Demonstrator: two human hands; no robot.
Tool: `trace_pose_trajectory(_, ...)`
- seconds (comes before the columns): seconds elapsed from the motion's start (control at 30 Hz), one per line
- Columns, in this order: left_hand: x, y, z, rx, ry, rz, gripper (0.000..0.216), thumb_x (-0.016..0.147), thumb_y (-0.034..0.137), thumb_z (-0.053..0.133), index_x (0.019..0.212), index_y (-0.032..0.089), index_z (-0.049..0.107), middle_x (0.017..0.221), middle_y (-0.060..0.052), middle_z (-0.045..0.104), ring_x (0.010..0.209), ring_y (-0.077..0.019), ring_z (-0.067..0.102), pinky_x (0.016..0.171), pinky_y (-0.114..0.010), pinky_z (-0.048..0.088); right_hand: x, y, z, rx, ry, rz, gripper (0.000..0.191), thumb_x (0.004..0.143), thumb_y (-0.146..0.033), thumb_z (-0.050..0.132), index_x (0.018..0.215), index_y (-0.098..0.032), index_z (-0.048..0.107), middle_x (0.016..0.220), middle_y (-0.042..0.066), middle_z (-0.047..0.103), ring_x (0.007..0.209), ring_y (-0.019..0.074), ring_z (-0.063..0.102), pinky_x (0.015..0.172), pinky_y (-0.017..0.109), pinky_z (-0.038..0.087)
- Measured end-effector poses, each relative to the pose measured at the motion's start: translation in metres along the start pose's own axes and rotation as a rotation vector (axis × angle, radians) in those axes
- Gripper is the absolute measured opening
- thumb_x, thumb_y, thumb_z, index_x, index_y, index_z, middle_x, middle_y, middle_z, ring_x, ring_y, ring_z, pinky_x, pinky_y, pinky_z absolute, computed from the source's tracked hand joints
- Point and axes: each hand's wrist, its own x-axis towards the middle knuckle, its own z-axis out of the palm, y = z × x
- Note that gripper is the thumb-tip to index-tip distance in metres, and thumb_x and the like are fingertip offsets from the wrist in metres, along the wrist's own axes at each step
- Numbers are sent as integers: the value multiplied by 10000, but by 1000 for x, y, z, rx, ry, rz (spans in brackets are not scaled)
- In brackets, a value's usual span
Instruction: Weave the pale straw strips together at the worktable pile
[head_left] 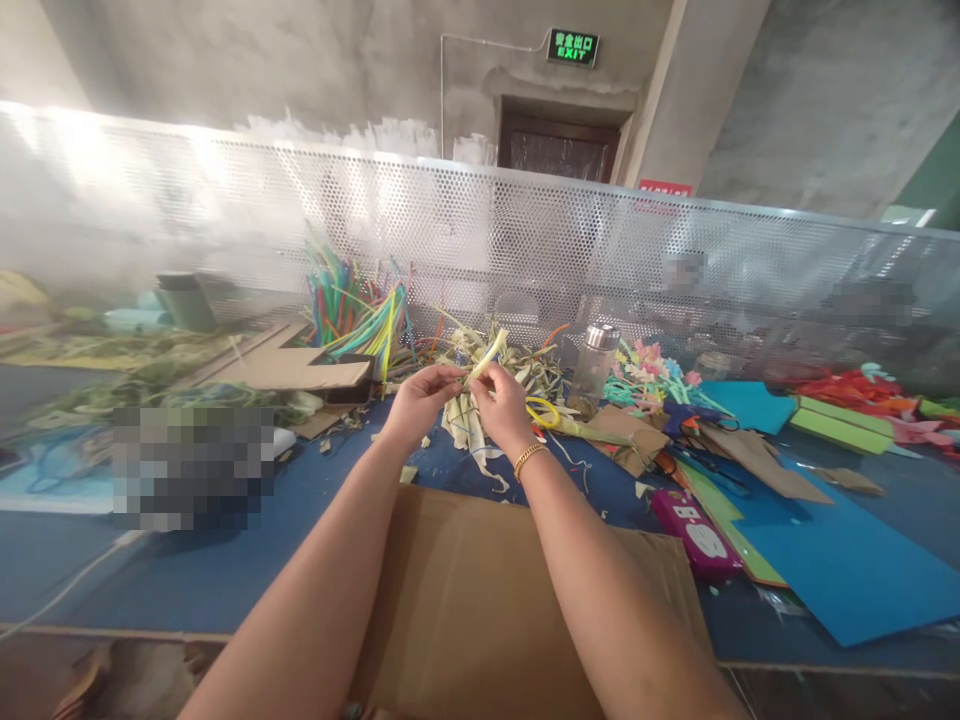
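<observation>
Both my hands are raised above a blue table [225, 570], pinching the same pale yellow-green strip [487, 355] between them. My left hand [420, 400] grips it from the left with fingers closed. From the right, my right hand [504, 405], with a gold bracelet at the wrist, holds the strip's lower part. Beneath the hands lies a heap of pale dried leaf strips [469, 425]. A yellow loop [546, 412] lies just right of my right hand.
A flat brown cardboard sheet [465, 600] lies in front of me. Colourful straws [352, 310] stand at the back left beside a cardboard box [292, 370]. A clear bottle [594, 365], paper flowers [652, 375], blue paper sheets [847, 570] and a pink box [697, 535] lie right. Perforated metal screen [525, 240] behind.
</observation>
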Motion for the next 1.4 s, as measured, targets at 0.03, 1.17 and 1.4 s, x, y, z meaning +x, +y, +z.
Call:
trace_pose_trajectory(0.03, 0, 0, 0, 8, 0, 10, 272, 653, 284, 754, 895, 172, 700, 806, -37, 682, 753, -145, 602, 751, -287, 460, 0, 0, 0, -7, 7, -6, 116, 871, -304, 527, 798, -220, 559, 817, 19, 610, 802, 163, 558, 780, 287, 429)
trace_pose_trajectory(1.17, -3, 3, 5, -203, 60, -246, 417, 589, 496, 775, 831, 162, 711, 754, -80, 684, 754, -194, 635, 725, -312, 479, -1, 0, 2, 112, -79, -38, 73, 859, -251, 515, 867, -242, 587, 915, 25, 689, 870, 186, 629, 815, 332, 474)
trace_pose_trajectory(1.4, -2, 1, 0, 52, 34, -125, 321, 644, 439, 747, 847, 191, 724, 817, -58, 677, 782, -180, 602, 745, -305, 464, 0, 3, 0, 41, -19, -28, 91, 850, -294, 521, 793, -228, 545, 775, 6, 626, 767, 172, 584, 764, 301, 449)
